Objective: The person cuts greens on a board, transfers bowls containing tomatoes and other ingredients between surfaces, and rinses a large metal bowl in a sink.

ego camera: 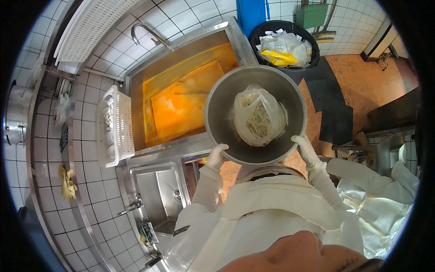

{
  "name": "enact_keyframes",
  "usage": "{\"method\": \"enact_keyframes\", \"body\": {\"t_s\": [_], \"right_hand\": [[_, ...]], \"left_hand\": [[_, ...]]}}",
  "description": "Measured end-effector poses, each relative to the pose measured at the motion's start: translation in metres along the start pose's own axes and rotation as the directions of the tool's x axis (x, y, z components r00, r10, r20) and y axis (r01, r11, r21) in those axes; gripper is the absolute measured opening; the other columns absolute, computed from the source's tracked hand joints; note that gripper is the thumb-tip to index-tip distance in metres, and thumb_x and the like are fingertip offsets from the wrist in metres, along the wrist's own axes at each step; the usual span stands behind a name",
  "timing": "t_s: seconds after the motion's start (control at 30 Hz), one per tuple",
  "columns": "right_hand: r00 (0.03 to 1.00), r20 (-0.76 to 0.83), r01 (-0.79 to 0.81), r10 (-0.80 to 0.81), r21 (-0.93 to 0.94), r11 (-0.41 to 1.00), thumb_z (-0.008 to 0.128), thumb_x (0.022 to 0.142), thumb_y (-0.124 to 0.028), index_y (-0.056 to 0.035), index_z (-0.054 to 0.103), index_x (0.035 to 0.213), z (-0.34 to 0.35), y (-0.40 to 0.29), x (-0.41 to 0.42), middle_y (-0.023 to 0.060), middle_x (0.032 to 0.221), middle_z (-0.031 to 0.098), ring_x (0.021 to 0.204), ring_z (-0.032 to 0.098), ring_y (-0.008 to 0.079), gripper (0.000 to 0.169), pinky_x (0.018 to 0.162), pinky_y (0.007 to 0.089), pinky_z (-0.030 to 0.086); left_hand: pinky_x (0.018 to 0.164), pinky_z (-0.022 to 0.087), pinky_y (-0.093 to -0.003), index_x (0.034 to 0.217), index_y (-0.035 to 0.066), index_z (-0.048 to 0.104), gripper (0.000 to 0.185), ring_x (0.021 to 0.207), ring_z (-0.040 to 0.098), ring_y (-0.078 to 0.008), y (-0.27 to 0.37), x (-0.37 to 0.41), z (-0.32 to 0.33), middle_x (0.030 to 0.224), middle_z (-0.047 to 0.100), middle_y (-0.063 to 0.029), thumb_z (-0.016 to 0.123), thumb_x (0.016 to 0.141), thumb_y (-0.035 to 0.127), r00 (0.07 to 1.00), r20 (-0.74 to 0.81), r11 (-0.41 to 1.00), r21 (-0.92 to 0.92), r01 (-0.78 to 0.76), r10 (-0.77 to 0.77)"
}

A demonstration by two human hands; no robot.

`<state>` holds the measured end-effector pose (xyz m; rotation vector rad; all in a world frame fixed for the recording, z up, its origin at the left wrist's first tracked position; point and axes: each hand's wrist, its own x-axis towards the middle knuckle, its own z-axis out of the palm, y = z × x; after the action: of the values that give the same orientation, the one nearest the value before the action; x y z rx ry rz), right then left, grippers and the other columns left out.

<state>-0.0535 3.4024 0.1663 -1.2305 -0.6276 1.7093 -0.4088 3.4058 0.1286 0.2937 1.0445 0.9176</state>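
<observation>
A large round stainless-steel bowl (217,112) is held up in front of my body. Inside it lies a clear plastic bag (258,119) filled with thin pale noodle-like strands. My left hand (216,157), in a white glove, grips the bowl's near left rim with the thumb on top. On the near right rim, my right hand (305,148) has a like hold, also gloved, its thumb over the edge. The fingers of both hands are hidden under the bowl.
A wide steel sink (183,98) with orange liquid lies left beyond the bowl. Nearer is a smaller sink (163,190). A white plastic basket (117,127) stands on the left. A full bin (285,46) is beyond the bowl. A person in white (377,204) is at right.
</observation>
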Motion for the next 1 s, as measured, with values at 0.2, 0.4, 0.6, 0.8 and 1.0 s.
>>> {"method": "enact_keyframes", "body": {"t_s": [0.2,0.4,0.6,0.8,1.0], "right_hand": [[0.991,-0.127,0.035,-0.043,-0.065,0.997,0.058,0.077,-0.022,0.0025,0.047,0.120,0.005,0.003,-0.005,0.0091,0.109,0.054,0.101,0.049,0.0190,0.052,0.092,0.0297,0.037],[0.986,-0.139,0.075,-0.088,-0.095,0.993,0.058,0.075,-0.025,0.0024,0.045,0.124,0.003,0.009,-0.002,0.0103,0.115,0.052,0.107,0.047,0.0201,0.057,0.096,0.0306,0.033],[0.986,-0.137,0.085,-0.099,-0.101,0.991,0.057,0.075,-0.025,0.0025,0.044,0.125,-0.001,0.012,-0.002,0.0102,0.117,0.052,0.109,0.046,0.0207,0.059,0.098,0.0310,0.031],[0.982,-0.178,0.049,-0.068,-0.105,0.993,0.057,0.075,-0.023,0.0019,0.041,0.129,0.004,0.011,-0.004,0.0110,0.120,0.050,0.111,0.045,0.0211,0.061,0.098,0.0314,0.032],[0.892,-0.310,0.325,-0.330,-0.070,0.943,0.057,0.077,-0.018,-0.0030,0.033,0.136,0.029,0.011,-0.008,0.0129,0.128,0.044,0.116,0.042,0.0239,0.065,0.100,0.0329,0.031]], "left_hand": [[0.077,0.046,-0.0319,0.083,0.005,0.062,0.012,0.080,0.058,-0.0170,-0.008,0.010,-0.019,0.081,0.061,-0.0035,0.057,0.076,0.013,0.994,0.111,0.999,0.032,-0.003,0.000],[0.080,0.045,-0.0306,0.084,0.003,0.062,0.013,0.083,0.057,-0.0176,0.000,0.001,-0.007,0.082,0.060,-0.0042,0.057,0.075,0.010,0.999,0.034,0.993,0.115,-0.005,0.001],[0.076,0.045,-0.0307,0.085,0.003,0.061,0.013,0.082,0.056,-0.0166,0.007,-0.009,0.014,0.085,0.059,-0.0041,0.057,0.075,0.010,0.998,-0.015,0.997,0.043,0.060,-0.059],[0.075,0.043,-0.0289,0.083,0.004,0.059,0.010,0.079,0.055,-0.0154,0.007,-0.015,0.018,0.081,0.057,-0.0030,0.058,0.076,0.011,0.999,-0.017,0.999,-0.001,0.041,-0.041],[0.080,0.042,-0.0309,0.085,0.004,0.059,0.011,0.087,0.054,-0.0152,0.006,-0.009,0.012,0.087,0.058,-0.0040,0.057,0.077,0.012,0.992,0.124,0.999,0.055,-0.002,-0.005]]}}
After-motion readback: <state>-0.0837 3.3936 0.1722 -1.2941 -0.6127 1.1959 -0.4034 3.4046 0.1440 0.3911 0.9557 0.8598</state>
